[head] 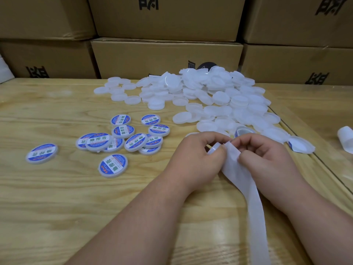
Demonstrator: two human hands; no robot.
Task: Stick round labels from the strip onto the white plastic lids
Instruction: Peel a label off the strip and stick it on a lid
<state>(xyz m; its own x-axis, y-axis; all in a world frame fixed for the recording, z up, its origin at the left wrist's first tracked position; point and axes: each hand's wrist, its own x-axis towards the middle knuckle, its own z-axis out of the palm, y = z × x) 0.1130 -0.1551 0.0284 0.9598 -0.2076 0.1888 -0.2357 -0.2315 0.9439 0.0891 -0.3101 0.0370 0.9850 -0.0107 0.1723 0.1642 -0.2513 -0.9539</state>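
Note:
My left hand (198, 150) grips a white plastic lid (214, 147) by its edge, close to the strip's top. My right hand (267, 152) pinches the white backing strip (254, 199), which runs down toward me and off the bottom edge. Behind the hands the strip curls up, showing a blue-edged label (242, 131). A big heap of bare white lids (219, 94) fills the middle and right of the table. To the left lie several labelled lids (122, 139) with blue and white round stickers, one (41, 153) apart at far left.
The wooden table (57, 197) is walled at the back by stacked cardboard boxes (166, 56). A loose curl of label strip (300, 145) lies to the right of my hands. A white plastic piece (345, 137) sits at the right edge.

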